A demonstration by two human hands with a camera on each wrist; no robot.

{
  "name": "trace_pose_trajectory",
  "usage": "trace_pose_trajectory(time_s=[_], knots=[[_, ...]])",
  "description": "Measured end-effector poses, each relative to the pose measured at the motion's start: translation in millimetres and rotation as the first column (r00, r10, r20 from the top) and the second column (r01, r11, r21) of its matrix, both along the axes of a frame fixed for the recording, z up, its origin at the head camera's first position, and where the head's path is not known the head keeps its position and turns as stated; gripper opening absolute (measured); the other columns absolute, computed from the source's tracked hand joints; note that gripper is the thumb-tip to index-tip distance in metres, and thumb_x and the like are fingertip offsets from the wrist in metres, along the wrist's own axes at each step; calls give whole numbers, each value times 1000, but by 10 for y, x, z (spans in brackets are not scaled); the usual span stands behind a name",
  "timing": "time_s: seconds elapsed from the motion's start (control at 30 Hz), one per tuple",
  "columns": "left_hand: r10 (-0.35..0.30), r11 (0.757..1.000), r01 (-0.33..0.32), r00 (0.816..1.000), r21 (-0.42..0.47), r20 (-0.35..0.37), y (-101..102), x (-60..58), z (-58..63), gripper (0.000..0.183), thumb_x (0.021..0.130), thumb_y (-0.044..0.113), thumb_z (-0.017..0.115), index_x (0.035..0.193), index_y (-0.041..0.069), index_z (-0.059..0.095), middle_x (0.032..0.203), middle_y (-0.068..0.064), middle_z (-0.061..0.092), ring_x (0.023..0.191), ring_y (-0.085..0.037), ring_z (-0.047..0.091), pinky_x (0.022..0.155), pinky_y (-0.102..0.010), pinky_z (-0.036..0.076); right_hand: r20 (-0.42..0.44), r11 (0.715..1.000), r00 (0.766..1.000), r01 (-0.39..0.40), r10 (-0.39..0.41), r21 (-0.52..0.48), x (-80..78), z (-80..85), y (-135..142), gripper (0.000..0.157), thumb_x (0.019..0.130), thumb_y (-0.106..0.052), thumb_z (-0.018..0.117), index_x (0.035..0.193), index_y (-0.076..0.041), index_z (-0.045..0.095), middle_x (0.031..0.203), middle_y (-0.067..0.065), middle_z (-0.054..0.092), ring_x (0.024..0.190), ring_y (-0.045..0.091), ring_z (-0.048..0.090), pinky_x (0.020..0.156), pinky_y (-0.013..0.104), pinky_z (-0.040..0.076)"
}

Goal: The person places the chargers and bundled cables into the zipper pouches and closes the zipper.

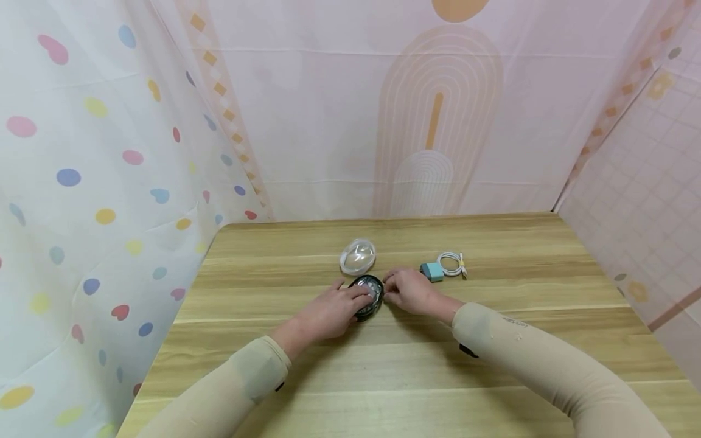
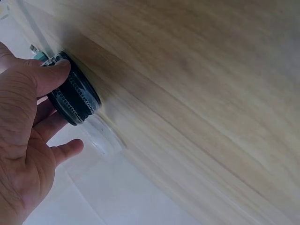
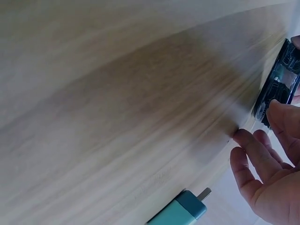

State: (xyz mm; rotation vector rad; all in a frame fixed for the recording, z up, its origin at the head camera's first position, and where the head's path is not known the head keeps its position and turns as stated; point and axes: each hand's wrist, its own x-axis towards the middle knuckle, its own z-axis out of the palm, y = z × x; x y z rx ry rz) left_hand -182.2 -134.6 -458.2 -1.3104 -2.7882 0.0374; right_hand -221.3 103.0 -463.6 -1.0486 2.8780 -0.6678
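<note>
A small round black zip case with a see-through top sits at the middle of the table; its zipper teeth show in the left wrist view. My left hand holds this case, thumb on one face and fingers on the other side. At the case's right edge is my right hand, its fingers bent. One fingertip touches the rim of the case in the right wrist view, while other fingers are loosely bent near the tabletop. Whether it pinches a zipper pull is hidden.
Behind the black case lies a clear round case with a white rim. A teal charger plug and a coiled white cable lie just beyond my right hand. The wooden table ends at a patterned curtain.
</note>
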Motion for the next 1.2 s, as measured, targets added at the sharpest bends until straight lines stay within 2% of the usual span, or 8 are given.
trace_pose_trajectory(time_s=[0.2, 0.4, 0.63, 0.67, 0.77, 1.0, 1.1, 1.2], knots=[[-5, 1000, 5, 1000, 8, -6, -10, 7, 8, 52, 93, 19, 83, 142, 10, 65, 149, -9, 64, 136, -30, 66, 117, -65, 48, 6, 1000, 1000, 7, -7, 4, 7, 3, 1, 7, 95, -13, 80, 94, -7, 83, 123, 14, 78, 119, 32, 74, 103, 46, 61], [-7, 1000, 8, 1000, 19, -19, -5, 11, 6, 51, 94, 19, 82, 142, 11, 66, 149, -9, 64, 135, -29, 66, 116, -64, 49, -17, 1000, 1000, 10, -10, -1, 17, -4, 10, 16, 94, -19, 82, 81, -11, 79, 119, 14, 79, 113, 30, 75, 97, 43, 63], [-10, 1000, 11, 999, 26, -36, -7, 8, -17, 50, 93, 17, 81, 141, 11, 66, 147, -8, 65, 137, -27, 65, 117, -63, 49, 10, 998, 1000, 20, -20, -52, 22, -23, 26, 22, 93, -18, 84, 74, -12, 73, 109, 9, 79, 95, 19, 72, 85, 38, 62], [-11, 1000, 12, 999, 26, -37, -7, 9, -18, 50, 93, 17, 81, 141, 11, 66, 147, -8, 65, 137, -26, 64, 117, -63, 49, -5, 998, 1000, -3, 2, -68, -28, -102, 51, 24, 94, -22, 83, 75, -13, 73, 109, 8, 79, 96, 18, 72, 86, 37, 62], [-19, 999, 21, 999, 28, -46, -7, 9, -17, 51, 93, 19, 82, 141, 12, 66, 146, -8, 66, 139, -25, 63, 118, -61, 48, -21, 997, 1000, -12, 10, -76, -26, -116, 56, 23, 94, -21, 84, 75, -12, 73, 107, 9, 79, 94, 18, 71, 85, 38, 62], [-40, 997, 44, 997, 70, -64, -22, -11, -44, 53, 92, 41, 83, 133, 9, 71, 141, -9, 70, 136, -26, 64, 120, -53, 48, 7, 999, 1000, 1, 0, -37, 30, -29, 54, 20, 94, -16, 82, 78, -12, 72, 104, 7, 77, 89, 15, 69, 81, 32, 60], [-39, 995, 46, 996, 92, -74, -26, -15, -44, 46, 93, 40, 82, 126, 9, 73, 137, -9, 72, 133, -26, 66, 117, -53, 50, 17, 999, 1000, -6, 7, -33, 23, -28, 62, 18, 94, -15, 82, 80, -12, 71, 101, 5, 76, 82, 10, 64, 75, 27, 57], [-28, 995, 37, 995, 90, -91, -38, -10, -35, 37, 95, 33, 81, 122, 10, 75, 136, -8, 74, 131, -27, 67, 115, -54, 52, 28, 1000, 1000, -5, 6, -28, 25, -22, 70, 18, 94, -15, 82, 80, -12, 71, 106, 7, 77, 83, 10, 65, 77, 28, 58]])
